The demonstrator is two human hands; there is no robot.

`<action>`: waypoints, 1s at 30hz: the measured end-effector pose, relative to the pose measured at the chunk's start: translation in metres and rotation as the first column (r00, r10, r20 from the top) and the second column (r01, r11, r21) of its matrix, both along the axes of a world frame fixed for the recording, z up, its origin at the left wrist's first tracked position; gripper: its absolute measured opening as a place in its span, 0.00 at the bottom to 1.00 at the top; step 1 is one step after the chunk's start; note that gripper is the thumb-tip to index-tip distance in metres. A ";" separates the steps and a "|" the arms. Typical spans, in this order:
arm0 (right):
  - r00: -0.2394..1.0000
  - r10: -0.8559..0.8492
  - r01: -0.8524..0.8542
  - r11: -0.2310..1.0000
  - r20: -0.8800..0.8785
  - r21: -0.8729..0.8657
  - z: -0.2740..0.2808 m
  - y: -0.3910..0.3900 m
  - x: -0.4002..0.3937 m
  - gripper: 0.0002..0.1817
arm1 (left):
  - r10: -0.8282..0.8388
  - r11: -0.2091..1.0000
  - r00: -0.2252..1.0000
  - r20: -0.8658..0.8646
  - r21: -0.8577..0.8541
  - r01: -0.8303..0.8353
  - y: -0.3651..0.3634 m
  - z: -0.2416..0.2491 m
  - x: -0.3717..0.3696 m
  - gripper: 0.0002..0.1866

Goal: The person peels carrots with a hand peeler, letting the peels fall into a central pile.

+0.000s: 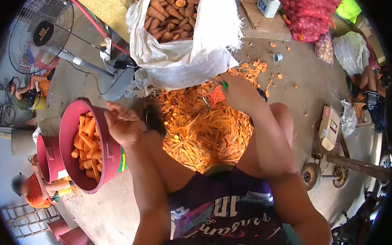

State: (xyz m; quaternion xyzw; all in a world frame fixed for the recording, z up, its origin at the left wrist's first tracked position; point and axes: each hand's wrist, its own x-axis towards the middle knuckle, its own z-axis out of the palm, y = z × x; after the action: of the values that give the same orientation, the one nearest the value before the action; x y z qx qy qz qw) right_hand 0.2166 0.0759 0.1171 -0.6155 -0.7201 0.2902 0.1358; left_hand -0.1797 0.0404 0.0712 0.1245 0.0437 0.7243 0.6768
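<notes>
The work seems to be at a moment between two carrots. The right hand (235, 93) has its fingers closed around a red peeler (215, 96) with a metal end, just at the near side of the white sack (175, 57). The left hand (124, 123) is open with loosely bent fingers, and I see nothing in it; it is nearer to the person than the sack and to its left, beside the pink tub (64, 141), but I cannot tell if they touch. Taking hold of a carrot would call for this free left hand, and, I think, a steady grip. The rough carrots (170, 14) inside the sack look brownish and dull, while the smooth carrots (88, 142) in the tub are bright orange. Thin orange peelings (200, 131) lie in a thick heap at the sack's near side.
</notes>
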 end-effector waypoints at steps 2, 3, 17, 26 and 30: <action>0.997 -0.004 0.009 0.998 -0.077 0.070 -0.002 0.004 0.006 0.13 | -0.006 0.999 0.982 -0.191 -0.046 -0.003 0.032 0.004 0.024 0.16; 0.997 0.000 0.005 0.997 -0.078 0.071 -0.003 0.006 0.010 0.13 | -0.023 0.995 0.927 -0.375 -0.101 -0.017 0.051 0.009 0.037 0.15; 0.991 0.119 -0.121 0.992 -0.061 -0.026 -0.027 0.069 0.020 0.09 | 0.272 0.893 -0.878 -0.393 0.444 0.078 0.389 -0.001 0.119 0.18; 0.987 0.134 -0.142 0.986 -0.087 -0.089 -0.035 0.099 0.018 0.10 | 0.408 0.819 -0.830 -0.380 0.555 0.148 0.452 -0.034 0.098 0.24; 0.980 0.142 -0.154 0.985 -0.141 -0.081 -0.033 0.093 0.015 0.10 | 0.237 0.927 -0.280 -0.930 0.303 -0.220 0.407 0.010 0.099 0.19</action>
State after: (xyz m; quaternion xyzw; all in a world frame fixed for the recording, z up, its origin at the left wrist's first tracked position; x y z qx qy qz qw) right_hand 0.2318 0.1684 0.0842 -0.5447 -0.7390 0.3731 0.1336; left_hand -0.0808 0.4476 0.0809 0.6329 0.5718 0.4670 0.2333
